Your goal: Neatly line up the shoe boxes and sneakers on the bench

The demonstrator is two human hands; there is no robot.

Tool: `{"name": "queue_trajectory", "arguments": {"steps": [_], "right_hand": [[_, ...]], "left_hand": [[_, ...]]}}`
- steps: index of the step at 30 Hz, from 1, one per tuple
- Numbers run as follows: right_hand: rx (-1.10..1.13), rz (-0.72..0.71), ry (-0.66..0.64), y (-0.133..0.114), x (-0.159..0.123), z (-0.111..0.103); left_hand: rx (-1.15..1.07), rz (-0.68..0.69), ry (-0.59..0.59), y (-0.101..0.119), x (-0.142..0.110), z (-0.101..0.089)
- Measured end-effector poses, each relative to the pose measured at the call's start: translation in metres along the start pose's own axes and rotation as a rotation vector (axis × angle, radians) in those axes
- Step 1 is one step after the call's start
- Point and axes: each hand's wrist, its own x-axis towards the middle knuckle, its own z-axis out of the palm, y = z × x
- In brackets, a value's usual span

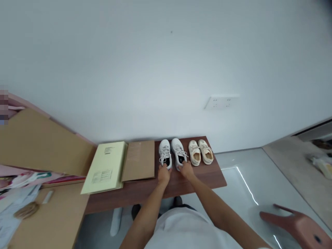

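Note:
Two white sneakers stand side by side on a dark brown table (204,178), toes toward the wall. My left hand (164,174) grips the heel of the left white sneaker (165,153). My right hand (186,169) grips the heel of the right white sneaker (178,150). Both hands have their fingers curled on the heels. A pair of cream sneakers (200,152) sits just to the right, touching nothing I hold.
A brown cardboard sheet (139,160) and a pale yellow flat box (106,167) lie left of the shoes. Larger cardboard (44,143) leans at far left. A reddish stool (298,224) stands on the glossy floor at lower right. A wall socket (220,102) is above.

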Motion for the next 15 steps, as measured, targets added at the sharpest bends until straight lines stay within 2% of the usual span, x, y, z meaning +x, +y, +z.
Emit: {"name": "queue_trajectory", "arguments": {"steps": [3,7,9,11,13,15], "right_hand": [[0.003,-0.020,0.094,0.021,0.003,-0.021],[0.217,-0.019,0.075,0.047,0.001,-0.037],[0.402,0.051,0.037,0.053,0.000,-0.033],[0.576,0.153,-0.022,0.056,-0.002,-0.024],[0.689,0.240,-0.062,0.058,-0.004,-0.014],[0.717,0.285,-0.056,0.061,-0.006,-0.009]], "left_hand": [[-0.152,-0.022,0.085,-0.004,0.003,-0.001],[-0.576,-0.169,0.071,-0.017,-0.003,0.004],[-0.818,-0.301,0.028,-0.024,-0.007,0.011],[-0.943,-0.439,-0.043,-0.029,-0.009,0.020],[-0.932,-0.526,-0.066,-0.030,-0.009,0.027],[-0.851,-0.532,-0.007,-0.028,-0.007,0.032]]}}
